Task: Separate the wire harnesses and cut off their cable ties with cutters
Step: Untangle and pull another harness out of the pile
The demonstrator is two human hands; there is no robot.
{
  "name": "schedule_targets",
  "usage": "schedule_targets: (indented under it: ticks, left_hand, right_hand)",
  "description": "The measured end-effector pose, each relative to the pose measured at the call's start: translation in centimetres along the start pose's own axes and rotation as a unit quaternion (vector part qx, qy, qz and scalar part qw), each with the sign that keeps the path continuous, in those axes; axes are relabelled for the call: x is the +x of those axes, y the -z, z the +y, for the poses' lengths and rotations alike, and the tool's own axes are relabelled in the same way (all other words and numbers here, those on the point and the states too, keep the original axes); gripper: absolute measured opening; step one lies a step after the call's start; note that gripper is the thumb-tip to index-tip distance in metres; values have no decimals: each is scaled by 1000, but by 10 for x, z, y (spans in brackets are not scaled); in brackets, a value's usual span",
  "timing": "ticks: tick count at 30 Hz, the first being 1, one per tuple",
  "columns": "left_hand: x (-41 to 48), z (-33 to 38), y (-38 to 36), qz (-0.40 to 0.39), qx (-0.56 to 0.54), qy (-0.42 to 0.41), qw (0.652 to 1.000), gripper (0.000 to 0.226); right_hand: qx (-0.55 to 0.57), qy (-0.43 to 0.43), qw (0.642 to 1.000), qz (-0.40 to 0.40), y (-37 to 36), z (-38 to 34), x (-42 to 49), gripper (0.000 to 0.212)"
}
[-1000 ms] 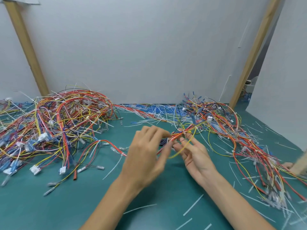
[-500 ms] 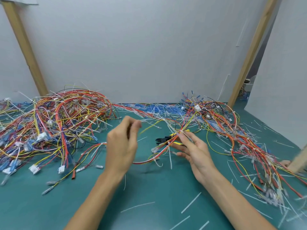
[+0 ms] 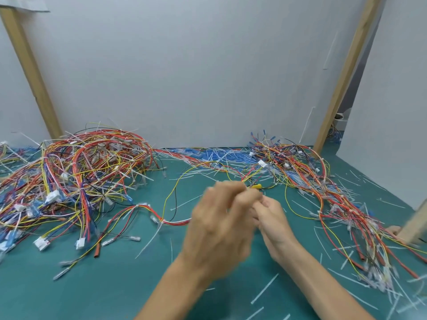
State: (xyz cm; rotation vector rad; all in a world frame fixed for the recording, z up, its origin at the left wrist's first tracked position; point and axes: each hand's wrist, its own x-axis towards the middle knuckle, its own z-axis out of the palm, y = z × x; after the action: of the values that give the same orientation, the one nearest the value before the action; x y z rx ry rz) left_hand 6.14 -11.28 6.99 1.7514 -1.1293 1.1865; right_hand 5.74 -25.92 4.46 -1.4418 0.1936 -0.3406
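My left hand (image 3: 219, 227) is blurred at the middle of the green mat (image 3: 115, 285), its fingertips pinched together on a wire harness (image 3: 175, 221) of red, yellow and black wires. That harness trails off to the left, with a white cable tie (image 3: 159, 227) on it. My right hand (image 3: 272, 218) meets the left one, fingers curled round the same wires. Just behind the fingers lies a yellow-handled cutter (image 3: 257, 186), mostly hidden.
A big tangle of harnesses (image 3: 80, 172) fills the left side, and another pile (image 3: 323, 192) runs down the right. Cut white ties (image 3: 265, 287) litter the mat. Grey panels and two wooden posts (image 3: 342, 75) close off the back. A wooden block (image 3: 416, 225) sits at the right edge.
My left hand swung out to the left, then came back right to meet the right hand. The harness now lies stretched leftward across the mat.
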Motion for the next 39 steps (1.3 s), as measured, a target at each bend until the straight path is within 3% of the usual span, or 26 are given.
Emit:
schedule_targets:
  ticks: [2,6,10,14,18,23,25,26,29,33,39]
  left_hand:
    - [-6,7,-14,-69,-7,26,997,40]
    - [-15,-12,-21,-105,76,191,973,61]
    - [-22,-41,-21,-190,117,190,956,79]
    - [-27,-57,-20,-227,85,195,950,59]
    - [-26,-74,-11,-196,113,215,950,28]
    - [-32,-101,4,-115,10,308,944,17]
    - [-35,-106,8,-98,-24,334,937,15]
    - [-36,-107,8,-96,-32,340,935,15]
    - [-37,-112,9,-89,-66,370,922,13]
    - [-38,-114,8,-87,-154,457,872,14]
    - [-44,-124,8,-57,-254,511,819,19]
  right_hand:
    - [-26,6,999,-22,-1,0,-2,21]
    - [-23,-2,999,-36,-5,-3,-4,28]
    - [-85,38,995,-47,-11,1,-10,30]
    - [-225,111,968,-33,-9,7,-10,41]
    - [-278,159,946,-50,-4,6,-10,20]
    - [-387,208,893,95,23,1,9,15]
    - [-460,193,860,110,35,1,20,4]
    - [-503,178,841,91,40,1,26,7]
    - [-604,141,784,-8,54,6,50,45]
    - [-689,105,712,-85,55,20,75,80]
    - [-736,151,657,-62,55,31,92,94]
